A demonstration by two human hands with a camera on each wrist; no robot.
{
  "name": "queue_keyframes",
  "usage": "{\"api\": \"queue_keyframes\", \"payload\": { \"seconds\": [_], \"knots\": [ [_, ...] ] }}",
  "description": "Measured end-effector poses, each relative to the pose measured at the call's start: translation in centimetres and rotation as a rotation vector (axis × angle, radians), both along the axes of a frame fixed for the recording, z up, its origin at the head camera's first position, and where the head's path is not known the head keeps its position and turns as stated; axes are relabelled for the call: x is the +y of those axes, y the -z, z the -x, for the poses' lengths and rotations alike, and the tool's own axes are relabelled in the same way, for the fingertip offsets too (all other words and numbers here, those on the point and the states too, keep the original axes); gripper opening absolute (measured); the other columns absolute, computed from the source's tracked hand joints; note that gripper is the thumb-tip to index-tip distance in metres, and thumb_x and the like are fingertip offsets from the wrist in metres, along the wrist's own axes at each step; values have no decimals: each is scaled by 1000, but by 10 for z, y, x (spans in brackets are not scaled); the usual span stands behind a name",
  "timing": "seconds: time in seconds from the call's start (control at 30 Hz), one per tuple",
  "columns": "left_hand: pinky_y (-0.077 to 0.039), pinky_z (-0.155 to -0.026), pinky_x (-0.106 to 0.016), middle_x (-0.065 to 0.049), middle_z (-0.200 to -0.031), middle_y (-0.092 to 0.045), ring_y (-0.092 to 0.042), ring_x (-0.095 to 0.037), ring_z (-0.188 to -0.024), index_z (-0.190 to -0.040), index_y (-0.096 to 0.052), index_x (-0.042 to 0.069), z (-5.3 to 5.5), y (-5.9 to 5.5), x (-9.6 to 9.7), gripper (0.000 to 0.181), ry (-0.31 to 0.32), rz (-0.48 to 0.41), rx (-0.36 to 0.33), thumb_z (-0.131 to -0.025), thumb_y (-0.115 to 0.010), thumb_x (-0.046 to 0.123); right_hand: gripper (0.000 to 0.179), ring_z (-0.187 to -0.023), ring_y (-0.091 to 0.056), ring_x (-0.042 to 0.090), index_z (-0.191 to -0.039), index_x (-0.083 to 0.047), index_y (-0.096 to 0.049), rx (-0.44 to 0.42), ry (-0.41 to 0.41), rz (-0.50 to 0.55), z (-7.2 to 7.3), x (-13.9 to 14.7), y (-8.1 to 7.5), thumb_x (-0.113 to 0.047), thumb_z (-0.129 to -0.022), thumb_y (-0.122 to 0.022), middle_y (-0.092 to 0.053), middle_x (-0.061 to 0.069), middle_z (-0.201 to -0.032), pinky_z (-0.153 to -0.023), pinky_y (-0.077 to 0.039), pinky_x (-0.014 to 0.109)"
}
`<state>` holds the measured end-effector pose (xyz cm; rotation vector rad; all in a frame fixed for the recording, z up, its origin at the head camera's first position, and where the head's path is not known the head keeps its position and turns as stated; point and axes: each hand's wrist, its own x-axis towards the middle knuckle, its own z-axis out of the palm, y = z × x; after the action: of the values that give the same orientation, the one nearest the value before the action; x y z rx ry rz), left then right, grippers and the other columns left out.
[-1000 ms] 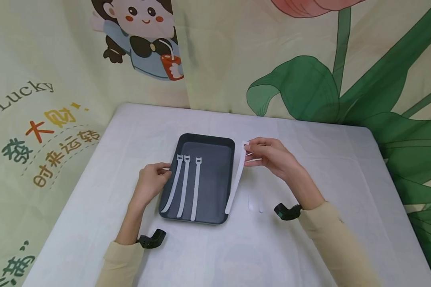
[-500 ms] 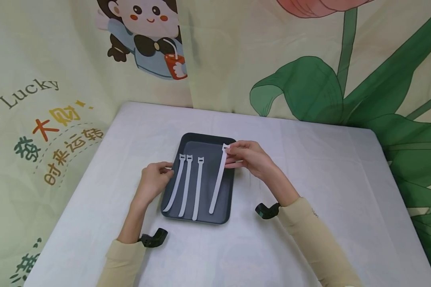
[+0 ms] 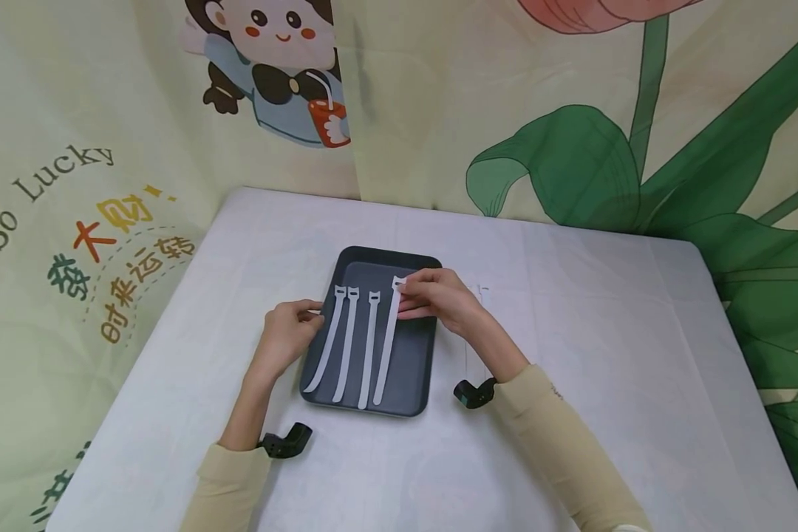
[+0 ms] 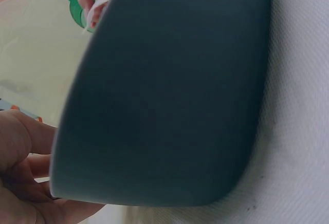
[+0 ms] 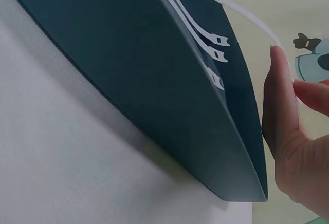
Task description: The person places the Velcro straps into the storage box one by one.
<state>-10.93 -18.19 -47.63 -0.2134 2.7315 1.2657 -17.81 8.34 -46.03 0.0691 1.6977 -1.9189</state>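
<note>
A dark grey rectangular tray (image 3: 412, 362) lies on the table with three white hook-and-loop cable ties (image 3: 370, 347) side by side in it. Over the tray, just right of those three, my right hand (image 3: 442, 299) pinches another white cable tie (image 3: 387, 347) by its slotted head between thumb and fingers. In the right wrist view that cable tie (image 5: 247, 13) bows above the tray's rim. My left hand (image 3: 284, 336) holds the tray's left edge; in the left wrist view its thumb and fingers (image 4: 38, 136) lie on either side of the tray wall.
A white cloth covers the table (image 3: 572, 332). Behind it hangs a printed backdrop (image 3: 412, 96) with a cartoon figure and large leaves. A black wrist camera (image 3: 286, 441) sits on the left wrist, another camera (image 3: 475, 393) on the right.
My right hand has carried its cable tie leftward, from beside the tray's right edge to over the tray near the other three. The left hand has kept its place at the tray's edge.
</note>
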Motion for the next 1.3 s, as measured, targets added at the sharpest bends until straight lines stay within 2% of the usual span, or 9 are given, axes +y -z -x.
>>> {"api": "queue_keyframes", "payload": {
  "seconds": [0.33,0.5,0.63,0.83,1.1,1.3],
  "knots": [
    [-55,-74,-34,-28,-114,-73,-72,-35,-99,-129,-67,-6,0,-2,0,34,3,-3,-12,-98,-59,5,14,-73,-74,24,-108,8,-63,57,-23,-78,0,-10,5,1,-95,-66,-70,17,-86,-76,-61,47],
    [-54,-73,-33,-28,-114,-73,-72,-35,-98,-129,-67,-6,-1,-2,-1,34,0,-6,-12,-98,-59,5,13,-71,-75,27,-105,7,-65,159,-54,-228,1,-14,8,1,-94,-68,-73,20,-85,-72,-62,45],
    [-54,-72,-33,-28,-113,-73,-72,-34,-96,-128,-68,-6,-1,-2,0,34,-1,-9,-13,-97,-60,6,14,-73,-76,33,-105,7,-65,266,-117,-365,2,-17,10,2,-93,-70,-74,21,-88,-70,-62,43],
    [-54,-72,-32,-27,-111,-74,-72,-34,-95,-127,-68,-6,1,-2,0,34,2,-7,-9,-97,-59,6,12,-74,-75,34,-103,7,-68,355,-212,-495,6,-21,10,1,-93,-69,-75,22,-88,-67,-62,39],
    [-53,-72,-33,-27,-112,-74,-72,-34,-95,-127,-69,-6,1,1,-1,33,2,-2,-1,-97,-59,5,12,-70,-75,30,-102,9,-72,427,-281,-587,9,-22,11,-1,-96,-67,-75,21,-86,-64,-62,36],
    [-54,-72,-33,-27,-112,-74,-72,-33,-94,-127,-68,-6,1,2,-2,33,6,-10,-1,-97,-59,5,12,-69,-75,33,-98,9,-73,450,-281,-622,12,-27,11,-2,-96,-68,-75,23,-83,-62,-61,37]
  ]
}}
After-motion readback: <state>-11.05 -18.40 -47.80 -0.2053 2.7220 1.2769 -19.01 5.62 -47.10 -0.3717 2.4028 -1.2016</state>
